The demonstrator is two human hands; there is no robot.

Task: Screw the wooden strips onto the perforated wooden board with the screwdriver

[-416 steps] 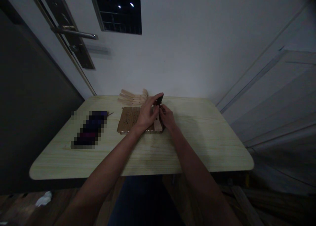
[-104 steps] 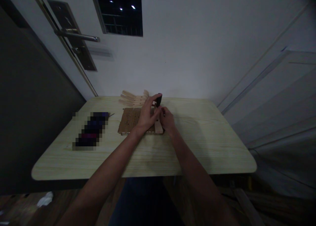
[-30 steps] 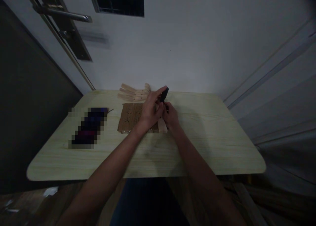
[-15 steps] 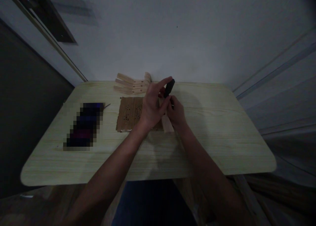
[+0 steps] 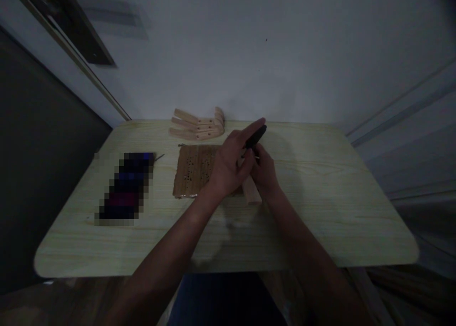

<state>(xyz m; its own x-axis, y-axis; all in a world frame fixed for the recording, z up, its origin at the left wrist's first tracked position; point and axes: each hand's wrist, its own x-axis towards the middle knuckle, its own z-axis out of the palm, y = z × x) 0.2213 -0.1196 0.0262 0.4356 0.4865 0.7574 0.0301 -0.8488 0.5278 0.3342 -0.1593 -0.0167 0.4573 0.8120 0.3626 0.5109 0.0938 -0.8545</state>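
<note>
My left hand (image 5: 230, 164) is closed around a black-handled tool (image 5: 257, 136), its index finger stretched along the handle; the working end is hidden. Close against it, my right hand (image 5: 266, 172) has its fingers bent at a pale wooden strip (image 5: 251, 193), which lies slanted and sticks out toward me below the hands. The fingertips of that hand are partly covered. Under the hands and strip lies a piece of brown cardboard (image 5: 192, 174) dotted with small dark holes.
Behind the cardboard, several joined wooden strips with holes (image 5: 199, 128) fan out near the wall. A blurred-out dark object (image 5: 124, 188) lies at the left, a thin rod (image 5: 159, 157) by its top. All rest on the pale wood-grain table (image 5: 331, 198).
The view has shifted, so everything sits slightly right and lower. The black handle has tilted over toward the right, with my left hand turning along with it.
</note>
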